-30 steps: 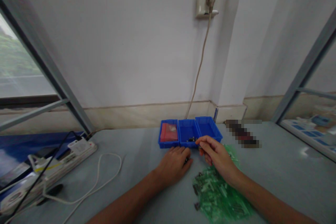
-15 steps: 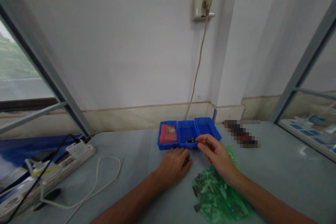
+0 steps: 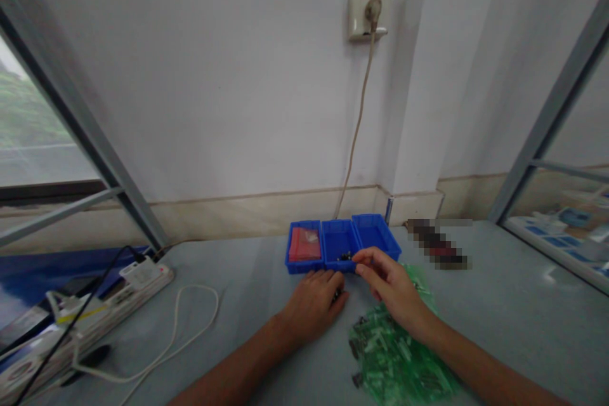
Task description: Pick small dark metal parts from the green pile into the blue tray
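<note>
My left hand point(image 3: 314, 301) rests on the table, palm down and curled round small dark, shiny parts point(image 3: 337, 295); their kind is too small to make out. Just beyond it stands the blue middle bin point(image 3: 337, 238), with a few similar small black parts point(image 3: 344, 256) near its front wall. At that bin's front right corner is my right hand point(image 3: 387, 282), its thumb and forefinger slightly apart with nothing visible between them. Below the right wrist lies a green plastic bag point(image 3: 399, 361) of small clear and dark pieces.
The left blue bin point(image 3: 289, 254) holds red packets point(image 3: 304, 244); a right blue bin point(image 3: 375, 231) adjoins the middle one. A white power strip point(image 3: 137, 298) and looped white cable point(image 3: 216, 298) lie at left. A pixelated dark object point(image 3: 440, 244) is at right. The wall stands behind.
My right hand has shifted slightly left and down at the bin's edge. The dark piece at its fingertips no longer shows there. My left hand stays in place.
</note>
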Demonstrator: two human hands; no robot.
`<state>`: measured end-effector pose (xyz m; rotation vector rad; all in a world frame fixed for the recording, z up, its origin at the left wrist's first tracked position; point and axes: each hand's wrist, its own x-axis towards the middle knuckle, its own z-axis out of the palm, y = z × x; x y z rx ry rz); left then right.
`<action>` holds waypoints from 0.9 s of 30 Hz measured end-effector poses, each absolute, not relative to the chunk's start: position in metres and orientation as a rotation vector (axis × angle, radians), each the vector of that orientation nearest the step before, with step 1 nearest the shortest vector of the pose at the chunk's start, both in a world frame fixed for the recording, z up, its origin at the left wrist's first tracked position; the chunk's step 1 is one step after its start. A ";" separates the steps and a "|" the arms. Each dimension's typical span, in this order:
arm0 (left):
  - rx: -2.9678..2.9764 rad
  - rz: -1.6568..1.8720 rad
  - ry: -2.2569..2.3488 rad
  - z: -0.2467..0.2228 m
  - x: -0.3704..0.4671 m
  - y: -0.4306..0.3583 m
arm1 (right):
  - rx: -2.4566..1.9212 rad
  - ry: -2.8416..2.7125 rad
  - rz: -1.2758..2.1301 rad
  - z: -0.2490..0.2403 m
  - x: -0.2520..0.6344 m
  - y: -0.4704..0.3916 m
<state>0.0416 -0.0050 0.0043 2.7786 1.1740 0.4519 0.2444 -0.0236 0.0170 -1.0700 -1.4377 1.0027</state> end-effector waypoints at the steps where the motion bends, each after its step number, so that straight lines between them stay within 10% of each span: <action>1: 2.777 0.449 1.181 0.004 0.042 -0.005 | -1.060 -1.417 1.030 0.016 0.244 -0.023; 27: 2.777 0.461 1.176 0.000 0.041 -0.003 | -1.046 -1.267 1.185 0.018 0.244 -0.020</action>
